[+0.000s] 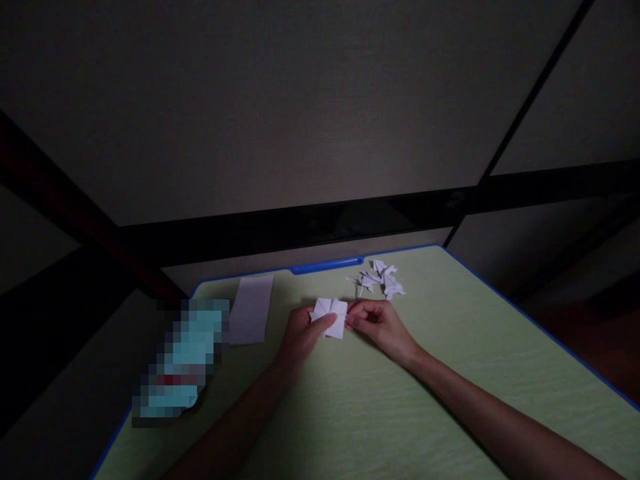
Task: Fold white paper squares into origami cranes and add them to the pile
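A small white folded paper (340, 308), roughly square with crease lines across it, is held up over the table in front of me. My left hand (303, 333) grips it from the left, thumb pressed on its face and the other fingers behind. At its right edge, my right hand (377, 323) has thumb and index finger pinched together on the paper. The fingertips partly hide that edge. Just beyond my right hand lie several folded white paper figures (393, 285), close together.
The pale green table (480, 333) has a blue rim and a blue pen groove (327, 265) at its far edge. White paper sheets (253, 310) lie at the left. Nearer me on that side is a blurred-out turquoise item (183, 363). A panelled wall (300, 120) stands behind.
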Available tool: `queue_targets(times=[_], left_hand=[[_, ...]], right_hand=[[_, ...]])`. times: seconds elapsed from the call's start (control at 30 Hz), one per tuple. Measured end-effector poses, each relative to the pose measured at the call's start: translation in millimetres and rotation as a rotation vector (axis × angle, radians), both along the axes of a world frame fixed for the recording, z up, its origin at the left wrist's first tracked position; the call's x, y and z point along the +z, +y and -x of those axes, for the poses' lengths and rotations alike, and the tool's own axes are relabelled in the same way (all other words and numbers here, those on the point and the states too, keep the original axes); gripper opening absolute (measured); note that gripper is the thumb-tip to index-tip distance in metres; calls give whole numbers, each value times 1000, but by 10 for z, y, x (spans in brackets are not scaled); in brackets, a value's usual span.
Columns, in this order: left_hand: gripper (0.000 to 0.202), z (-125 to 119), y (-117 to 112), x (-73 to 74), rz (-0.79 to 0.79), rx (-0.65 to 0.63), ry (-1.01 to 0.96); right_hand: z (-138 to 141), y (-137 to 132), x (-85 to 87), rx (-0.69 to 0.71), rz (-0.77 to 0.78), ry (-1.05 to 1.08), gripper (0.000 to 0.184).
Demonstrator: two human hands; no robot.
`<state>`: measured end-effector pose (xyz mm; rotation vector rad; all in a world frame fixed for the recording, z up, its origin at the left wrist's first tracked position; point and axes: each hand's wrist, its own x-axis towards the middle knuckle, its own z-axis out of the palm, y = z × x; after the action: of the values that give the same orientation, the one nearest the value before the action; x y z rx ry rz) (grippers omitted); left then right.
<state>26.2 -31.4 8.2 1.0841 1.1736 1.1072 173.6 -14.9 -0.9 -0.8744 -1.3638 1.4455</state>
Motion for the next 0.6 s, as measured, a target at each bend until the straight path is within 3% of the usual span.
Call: queue_targets(times=[0.17,0.37,0.6], left_hand=[[18,7,1,-18,-1,10,-24],[18,9,-5,-33,-19,39,26],[21,-2,-19,-27,-46,-88,30]], right_hand=[[18,-2,0,-2,-27,11,11],[15,-27,45,69,47,-21,20],[38,-69,3,172,-15,-152,30]])
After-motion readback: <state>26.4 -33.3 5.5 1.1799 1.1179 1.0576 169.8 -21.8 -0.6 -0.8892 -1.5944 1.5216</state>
